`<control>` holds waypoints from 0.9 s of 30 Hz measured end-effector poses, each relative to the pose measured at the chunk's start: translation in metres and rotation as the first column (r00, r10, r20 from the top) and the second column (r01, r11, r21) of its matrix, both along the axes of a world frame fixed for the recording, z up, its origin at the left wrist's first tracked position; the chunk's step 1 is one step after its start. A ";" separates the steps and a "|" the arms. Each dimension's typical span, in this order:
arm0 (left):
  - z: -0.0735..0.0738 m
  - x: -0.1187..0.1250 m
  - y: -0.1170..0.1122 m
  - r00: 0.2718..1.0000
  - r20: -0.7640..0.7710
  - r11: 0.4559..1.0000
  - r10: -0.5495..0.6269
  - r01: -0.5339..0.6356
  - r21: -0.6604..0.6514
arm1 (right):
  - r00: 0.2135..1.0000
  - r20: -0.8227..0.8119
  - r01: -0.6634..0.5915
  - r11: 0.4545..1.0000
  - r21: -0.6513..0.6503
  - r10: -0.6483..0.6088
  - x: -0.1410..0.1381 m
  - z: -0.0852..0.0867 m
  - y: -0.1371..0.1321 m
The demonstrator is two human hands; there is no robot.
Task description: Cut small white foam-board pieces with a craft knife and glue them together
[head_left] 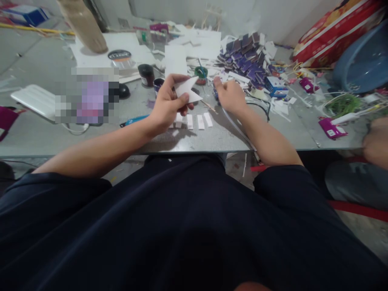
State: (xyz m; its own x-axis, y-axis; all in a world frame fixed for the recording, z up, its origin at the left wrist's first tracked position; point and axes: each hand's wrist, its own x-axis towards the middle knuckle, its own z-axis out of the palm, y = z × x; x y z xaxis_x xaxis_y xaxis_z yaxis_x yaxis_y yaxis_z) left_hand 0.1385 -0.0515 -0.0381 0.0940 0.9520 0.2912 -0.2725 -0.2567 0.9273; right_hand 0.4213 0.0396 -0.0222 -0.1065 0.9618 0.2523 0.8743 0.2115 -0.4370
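Observation:
My left hand [169, 99] is closed on a white notched piece [186, 89] that looks like card or foam board, its two points facing right. To its right, my right hand [230, 95] is curled with the thumb up; what its fingers hold is hidden from me. A pale cord [235, 123] runs from under that hand toward the table's front edge. Below the hands, several small white strips [190, 122] lie in a row. A thin wooden stick [208, 106] shows between the hands. Partly under my left forearm is a blue-handled tool [136, 120].
Behind lie a heap of purple-and-white pieces [247, 60], a dark jar [146, 75] and a green pot [201, 74]. A phone [92, 101] and white power bank [34, 101] are left. At right stand a blue basin [360, 60] and another person's hand [376, 143].

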 end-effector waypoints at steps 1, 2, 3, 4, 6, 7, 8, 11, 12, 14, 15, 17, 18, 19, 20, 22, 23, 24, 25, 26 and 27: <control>0.000 0.000 -0.001 1.000 -0.004 1.000 0.000 0.000 0.000 | 0.999 0.036 0.023 1.000 -0.020 -0.023 -0.001 0.001 -0.001; 0.000 -0.001 -0.001 1.000 -0.007 1.000 -0.001 0.001 0.001 | 0.998 0.062 0.034 0.999 -0.034 -0.032 -0.002 0.002 -0.002; -0.001 -0.002 -0.001 1.000 -0.009 1.000 -0.002 0.002 0.001 | 0.997 0.078 0.030 0.999 -0.045 -0.026 -0.002 0.004 -0.003; -0.001 -0.002 -0.001 1.000 -0.011 1.000 -0.001 0.001 0.002 | 0.996 0.083 0.017 0.999 -0.050 -0.013 -0.002 0.005 -0.005; -0.003 -0.003 0.001 1.000 -0.017 1.000 0.004 -0.004 0.000 | 0.997 0.077 -0.006 0.998 -0.055 0.011 -0.002 0.006 -0.007; -0.004 -0.003 0.001 1.000 -0.020 1.000 0.006 -0.006 0.000 | 0.997 0.070 -0.015 0.998 -0.060 0.019 -0.002 0.007 -0.008; -0.005 -0.004 0.002 1.000 -0.023 1.000 0.005 -0.005 0.003 | 0.998 0.063 -0.019 0.998 -0.062 0.023 -0.002 0.007 -0.009; -0.009 -0.004 0.004 0.999 -0.029 0.999 -0.022 0.023 0.023 | 0.999 0.050 -0.019 0.999 -0.044 0.021 -0.001 0.005 -0.005; -0.010 -0.004 0.004 0.999 -0.031 0.999 -0.034 0.035 0.032 | 0.999 0.045 -0.019 0.999 -0.033 0.020 0.000 0.004 -0.003; -0.013 -0.003 0.004 0.998 -0.035 0.998 -0.051 0.052 0.043 | 0.999 0.037 -0.013 1.000 -0.016 0.013 0.002 0.002 0.002; -0.014 -0.003 0.004 0.998 -0.036 0.997 -0.053 0.055 0.046 | 0.999 0.037 -0.007 1.000 -0.011 0.007 0.003 0.003 0.005; -0.017 -0.003 0.004 0.998 -0.035 0.997 -0.054 0.056 0.051 | 0.999 0.046 0.012 1.000 -0.015 -0.012 0.006 0.005 0.010; -0.018 -0.003 0.005 0.998 -0.033 0.997 -0.058 0.060 0.056 | 0.998 0.052 0.024 0.999 -0.027 -0.023 0.009 0.008 0.012; -0.020 -0.004 0.005 0.997 -0.029 0.996 -0.067 0.069 0.064 | 0.998 0.052 0.028 0.998 -0.047 -0.025 0.012 0.011 0.014; -0.021 -0.004 0.006 0.996 -0.026 0.994 -0.082 0.084 0.073 | 0.999 0.039 0.016 0.997 -0.078 -0.013 0.015 0.013 0.016; -0.024 -0.005 0.007 0.993 -0.021 0.989 -0.114 0.115 0.090 | 0.999 -0.014 -0.048 0.988 -0.147 0.046 0.023 0.016 0.022; -0.024 -0.006 0.006 0.992 -0.021 0.988 -0.123 0.125 0.095 | 0.996 -0.044 -0.088 0.983 -0.164 0.082 0.028 0.016 0.025; -0.024 -0.006 0.005 0.992 -0.023 0.987 -0.125 0.127 0.096 | 0.991 -0.070 -0.121 0.978 -0.169 0.111 0.032 0.015 0.028; -0.023 -0.006 0.002 0.992 -0.027 0.988 -0.121 0.123 0.092 | 0.987 -0.089 -0.143 0.976 -0.163 0.130 0.035 0.014 0.031; -0.022 -0.006 -0.001 0.993 -0.034 0.990 -0.112 0.115 0.086 | 0.985 -0.094 -0.160 0.976 -0.145 0.147 0.039 0.014 0.033; -0.020 -0.006 -0.005 0.994 -0.043 0.991 -0.104 0.107 0.077 | 0.983 -0.094 -0.168 0.977 -0.128 0.156 0.041 0.014 0.033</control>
